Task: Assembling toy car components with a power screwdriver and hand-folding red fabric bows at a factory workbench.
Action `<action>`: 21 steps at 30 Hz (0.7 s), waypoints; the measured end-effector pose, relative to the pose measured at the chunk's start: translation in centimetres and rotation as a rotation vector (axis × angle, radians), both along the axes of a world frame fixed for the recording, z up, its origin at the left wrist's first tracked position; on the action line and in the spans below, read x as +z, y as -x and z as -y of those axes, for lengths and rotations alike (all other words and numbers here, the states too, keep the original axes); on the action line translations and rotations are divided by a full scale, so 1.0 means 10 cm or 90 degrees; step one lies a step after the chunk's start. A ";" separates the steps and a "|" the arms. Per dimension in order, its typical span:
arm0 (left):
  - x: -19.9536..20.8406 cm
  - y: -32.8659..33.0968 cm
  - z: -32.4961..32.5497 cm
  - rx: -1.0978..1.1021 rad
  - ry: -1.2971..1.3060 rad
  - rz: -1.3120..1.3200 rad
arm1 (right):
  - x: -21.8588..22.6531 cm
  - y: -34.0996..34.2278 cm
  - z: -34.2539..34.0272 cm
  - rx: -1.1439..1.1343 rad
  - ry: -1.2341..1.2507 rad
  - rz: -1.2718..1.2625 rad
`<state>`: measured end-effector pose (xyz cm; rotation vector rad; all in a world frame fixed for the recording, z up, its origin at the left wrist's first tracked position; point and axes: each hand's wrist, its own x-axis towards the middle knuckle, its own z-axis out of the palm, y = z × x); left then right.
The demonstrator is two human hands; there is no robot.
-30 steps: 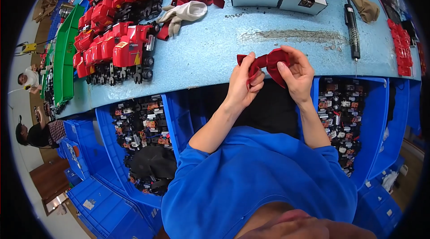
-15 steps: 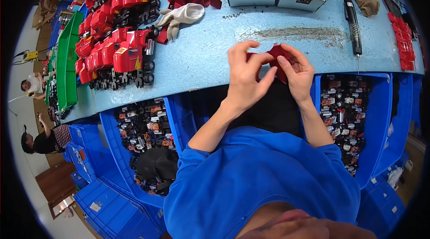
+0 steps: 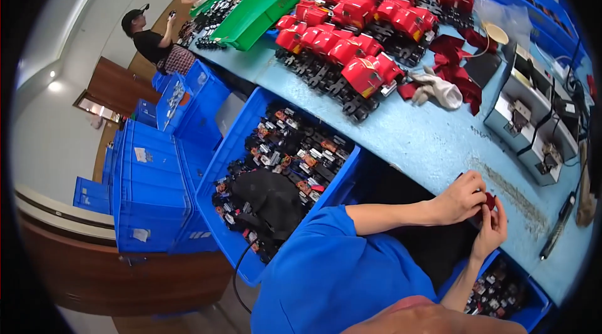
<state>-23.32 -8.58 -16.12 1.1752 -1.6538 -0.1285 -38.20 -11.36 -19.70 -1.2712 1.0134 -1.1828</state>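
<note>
A small dark red piece of cloth (image 3: 489, 201) is between my two hands, over the table's front edge. My right hand (image 3: 490, 231) grips it with the fingertips. My left hand (image 3: 461, 198) has its fingers curled in and pressed to the same piece, which they partly cover. Farther up the table lie more dark red cloth strips (image 3: 449, 66), with a white work glove (image 3: 440, 91) beside them. Rows of red toy trucks (image 3: 364, 76) with black wheels stand to the left of the glove.
Silver boxes with latches (image 3: 519, 114) stand at the right, near an electric screwdriver (image 3: 558, 227). A green tray (image 3: 266, 8) is at the far left of the table (image 3: 433, 146). A blue bin (image 3: 210, 193) of truck chassis stands below the edge. Two people work farther off.
My view has swung to the left, so the trucks and blue bins sit nearer its middle. My left hand's fingers, spread before, have closed in on the red cloth beside the right hand.
</note>
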 end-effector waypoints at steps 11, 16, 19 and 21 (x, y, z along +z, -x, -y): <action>-0.08 -0.11 0.04 -0.031 -0.093 -0.090 | 0.04 -0.05 0.01 0.031 0.045 -0.032; -0.03 -0.06 0.00 -0.029 -0.084 -0.106 | 0.01 0.00 0.03 0.074 0.025 -0.042; 0.00 -0.02 0.00 -0.039 0.012 -0.066 | 0.03 -0.06 0.04 0.069 -0.047 0.007; 0.03 -0.02 -0.01 -0.017 0.010 -0.036 | -0.11 0.01 0.10 0.091 -0.069 0.019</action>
